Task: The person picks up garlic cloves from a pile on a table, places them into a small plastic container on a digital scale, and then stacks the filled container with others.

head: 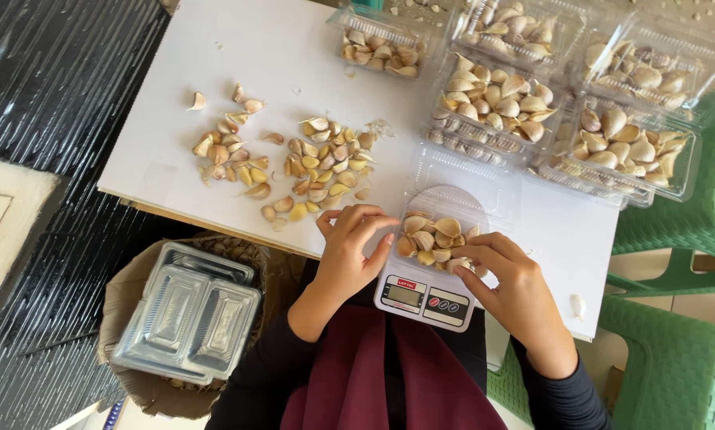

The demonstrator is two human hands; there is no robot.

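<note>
A small white kitchen scale sits at the near edge of the white table. On it stands an open clear plastic box holding garlic cloves. My left hand rests beside the box's left side, fingers curled near its edge. My right hand touches the cloves at the box's right front. Whether either hand pinches a clove is unclear. Loose garlic cloves lie in a pile left of the scale.
Several clear boxes filled with garlic stand at the table's far right. A stack of clear empty boxes lies in a basket at the lower left. Green plastic chairs stand to the right. One clove lies near the right table edge.
</note>
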